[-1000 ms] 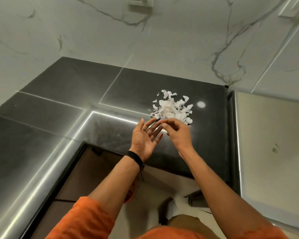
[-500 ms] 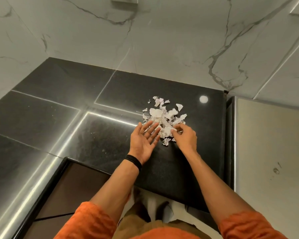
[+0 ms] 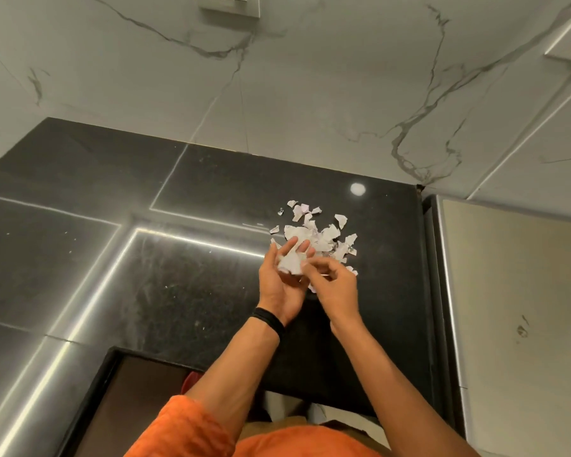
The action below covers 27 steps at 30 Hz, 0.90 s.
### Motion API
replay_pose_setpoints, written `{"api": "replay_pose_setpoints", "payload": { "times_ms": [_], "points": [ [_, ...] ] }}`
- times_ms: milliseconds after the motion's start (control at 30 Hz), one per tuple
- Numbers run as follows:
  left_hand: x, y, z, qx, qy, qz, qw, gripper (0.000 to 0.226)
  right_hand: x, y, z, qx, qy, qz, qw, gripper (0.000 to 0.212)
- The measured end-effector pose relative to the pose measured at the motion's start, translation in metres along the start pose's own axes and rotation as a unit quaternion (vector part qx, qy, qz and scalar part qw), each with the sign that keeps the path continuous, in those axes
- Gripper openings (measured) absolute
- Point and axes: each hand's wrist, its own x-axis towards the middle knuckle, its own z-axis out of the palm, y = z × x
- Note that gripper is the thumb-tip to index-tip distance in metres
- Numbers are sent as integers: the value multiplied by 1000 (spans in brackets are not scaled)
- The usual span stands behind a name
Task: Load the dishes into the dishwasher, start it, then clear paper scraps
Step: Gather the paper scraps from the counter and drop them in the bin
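Sleeves (image 3: pixel 192 427) of orange cloth fill the 6 o'clock edge. Above them, a black wristband (image 3: pixel 268 319) circles the left wrist. The left grip (image 3: pixel 279 285) lies palm up over the black table (image 3: pixel 178 291), fingers spread and nearly straight, carrying a clump of paper scraps (image 3: pixel 289 265). The right grip (image 3: pixel 335 288), at its 3 o'clock and touching it, has curled fingers whose tips pinch that clump. More scraps lie heaped on the table just beyond, at 12 o'clock from both. Farther off rises a veined marble wall (image 3: pixel 310 94), with a switch plate (image 3: pixel 228 4) at 12 o'clock.
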Motion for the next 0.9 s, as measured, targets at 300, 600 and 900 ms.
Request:
{"api": "replay_pose_setpoints", "payload": {
  "times_ms": [300, 600, 900],
  "points": [
    [26, 40, -25, -57, -11, -42, 997, 49, 51, 7, -11, -307, 57, -133, 941, 23],
    [40, 58, -34, 12, -16, -60, 998, 48, 72, -3, -21, -507, 9, -170, 845, 22],
    [42, 47, -24, 30, -43, -93, 994, 47, 32, -27, 34, -229, -90, -108, 963, 5]
  ]
}}
